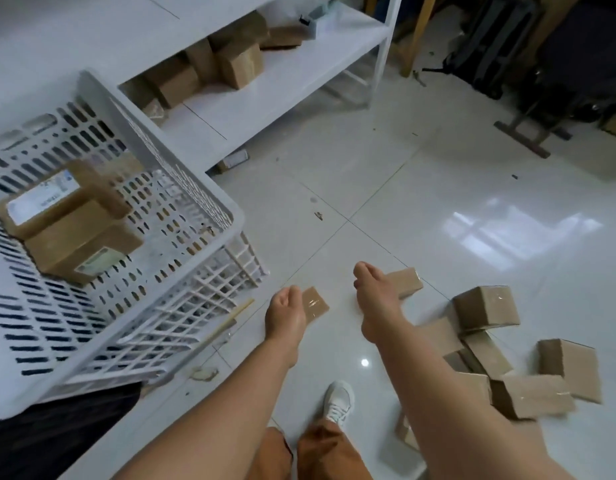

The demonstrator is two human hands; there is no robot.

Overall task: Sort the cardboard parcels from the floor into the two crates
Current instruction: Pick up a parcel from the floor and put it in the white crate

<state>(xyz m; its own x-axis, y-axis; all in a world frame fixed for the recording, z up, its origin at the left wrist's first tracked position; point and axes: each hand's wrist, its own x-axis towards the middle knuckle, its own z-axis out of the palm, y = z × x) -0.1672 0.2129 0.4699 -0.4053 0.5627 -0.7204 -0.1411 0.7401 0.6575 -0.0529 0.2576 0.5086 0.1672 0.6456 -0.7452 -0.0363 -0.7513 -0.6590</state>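
Head view: we look down on our two arms reaching over the tile floor (420,174). Our left hand (285,315) holds a flat parcel (315,304), fingers curled round its near edge; our right hand (375,299) grips a box (403,282) the same way, thumb and fingers wrapped over its end. We judge that both parcels are carried clear of the floor, one per hand so that each can go to its own crate, though we cannot tell for sure whether they are lifted or just touching the tiles.

To the right a heap (507,358) of unsorted parcels lies tumbled on the floor, touching and leaning on one another as if dumped there. To the left one white crate (182,188) sits tilted toward us, raised on something dark, which puts its open top within easy reach; two labelled parcels (64,216) lie stacked inside it.

The second crate is not in view. The crate's left side is cut off by the frame, and what props it up is too dark to name. Our fingertips are hidden behind the parcels. The labels are too blurred to read, so the sorting rule cannot be told. More boxes (209,67) sit on a white shelf (299,71) beyond, soft with blur. One shoe (339,401) shows below.
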